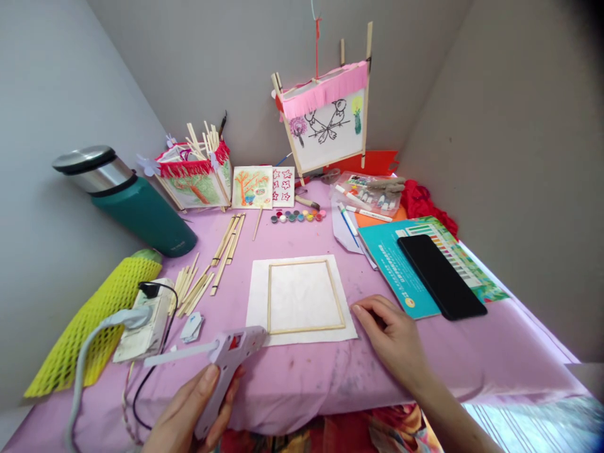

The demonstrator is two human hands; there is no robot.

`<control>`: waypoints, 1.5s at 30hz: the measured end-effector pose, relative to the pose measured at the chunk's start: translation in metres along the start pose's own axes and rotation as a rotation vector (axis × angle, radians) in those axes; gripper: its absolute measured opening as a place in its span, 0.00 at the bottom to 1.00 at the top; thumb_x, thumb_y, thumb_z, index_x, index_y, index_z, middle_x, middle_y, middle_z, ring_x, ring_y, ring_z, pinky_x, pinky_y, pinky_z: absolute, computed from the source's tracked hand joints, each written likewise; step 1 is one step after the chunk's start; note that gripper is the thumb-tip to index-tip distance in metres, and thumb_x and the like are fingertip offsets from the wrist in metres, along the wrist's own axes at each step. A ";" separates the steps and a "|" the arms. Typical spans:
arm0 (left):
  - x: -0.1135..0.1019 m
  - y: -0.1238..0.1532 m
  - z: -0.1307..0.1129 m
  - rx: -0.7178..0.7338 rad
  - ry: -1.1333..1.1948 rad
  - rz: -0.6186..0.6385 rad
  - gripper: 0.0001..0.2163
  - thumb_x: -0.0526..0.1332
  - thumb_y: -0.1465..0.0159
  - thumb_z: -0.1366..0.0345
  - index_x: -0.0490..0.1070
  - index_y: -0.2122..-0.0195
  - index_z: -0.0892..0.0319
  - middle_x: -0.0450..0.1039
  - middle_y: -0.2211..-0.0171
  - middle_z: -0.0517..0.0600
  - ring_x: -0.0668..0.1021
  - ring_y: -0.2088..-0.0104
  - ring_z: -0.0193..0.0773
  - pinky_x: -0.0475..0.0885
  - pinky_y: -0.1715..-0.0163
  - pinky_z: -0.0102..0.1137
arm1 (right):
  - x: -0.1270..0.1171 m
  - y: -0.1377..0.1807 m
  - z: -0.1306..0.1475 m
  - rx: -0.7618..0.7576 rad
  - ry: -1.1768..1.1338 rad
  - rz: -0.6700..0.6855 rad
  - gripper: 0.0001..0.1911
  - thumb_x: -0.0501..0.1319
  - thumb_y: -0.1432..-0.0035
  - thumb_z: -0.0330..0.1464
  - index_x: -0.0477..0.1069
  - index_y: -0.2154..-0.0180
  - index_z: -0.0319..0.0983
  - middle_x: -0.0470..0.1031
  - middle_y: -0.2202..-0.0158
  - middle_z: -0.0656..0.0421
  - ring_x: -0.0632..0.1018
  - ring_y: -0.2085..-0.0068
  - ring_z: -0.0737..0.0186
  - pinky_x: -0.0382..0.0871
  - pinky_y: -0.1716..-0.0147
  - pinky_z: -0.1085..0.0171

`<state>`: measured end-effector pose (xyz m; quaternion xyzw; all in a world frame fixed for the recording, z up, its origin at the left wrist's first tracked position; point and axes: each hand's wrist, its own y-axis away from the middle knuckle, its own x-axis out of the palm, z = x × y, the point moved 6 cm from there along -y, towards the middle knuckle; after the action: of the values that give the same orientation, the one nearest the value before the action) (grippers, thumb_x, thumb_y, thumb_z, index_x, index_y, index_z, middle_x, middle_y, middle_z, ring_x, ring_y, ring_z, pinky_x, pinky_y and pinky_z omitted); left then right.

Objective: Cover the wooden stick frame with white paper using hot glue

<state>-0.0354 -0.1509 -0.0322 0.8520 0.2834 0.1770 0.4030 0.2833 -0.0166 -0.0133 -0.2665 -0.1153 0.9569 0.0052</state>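
Note:
My left hand (198, 406) is wrapped round the grip of a pale purple glue gun (231, 365). A whitish glue stick (182, 354) sticks out of its back, and its nozzle points right, by the lower-left corner of a square wooden stick frame (306, 328). The frame lies flat on a white sheet of paper (257, 283). My right hand (389, 333) rests on the table just beside the sheet's right edge, its fingers curled in with nothing seen in them. Whether its fingertips touch the paper I cannot tell.
Loose wooden sticks (229, 239) and a power strip (146, 330) lie left, near a green bottle (141, 214). Paint pots (299, 216) stand behind the sheet. A phone (441, 277) lies on a book (396, 270) at right. A decorated lantern (325, 126) hangs behind.

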 end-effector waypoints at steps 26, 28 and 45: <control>0.090 -0.027 -0.180 1.198 -1.353 -0.574 0.19 0.50 0.36 0.57 0.66 0.53 0.67 0.70 0.58 0.64 0.74 0.55 0.53 0.70 0.57 0.43 | 0.002 -0.001 0.001 -0.031 0.015 0.011 0.12 0.57 0.37 0.38 0.71 0.70 0.40 0.73 0.69 0.58 0.74 0.67 0.60 0.65 0.67 0.63; 0.100 -0.044 -0.192 1.177 -1.372 -0.642 0.20 0.51 0.36 0.60 0.64 0.52 0.73 0.68 0.56 0.71 0.74 0.56 0.58 0.70 0.61 0.47 | 0.002 -0.001 0.003 -0.039 0.024 0.015 0.11 0.57 0.37 0.37 0.71 0.71 0.40 0.73 0.69 0.59 0.74 0.67 0.60 0.65 0.67 0.63; 0.123 0.036 -0.022 1.825 -1.333 0.032 0.03 0.57 0.36 0.71 0.69 0.63 0.58 0.69 0.65 0.51 0.69 0.66 0.40 0.64 0.66 0.36 | 0.014 0.027 0.042 -0.593 0.406 0.162 0.07 0.57 0.38 0.27 0.74 0.65 0.39 0.71 0.64 0.54 0.68 0.65 0.60 0.60 0.66 0.60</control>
<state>0.0605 -0.0796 0.0181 0.7559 0.0242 -0.5806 -0.3016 0.2512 -0.0505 0.0081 -0.4493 -0.3627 0.8068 -0.1254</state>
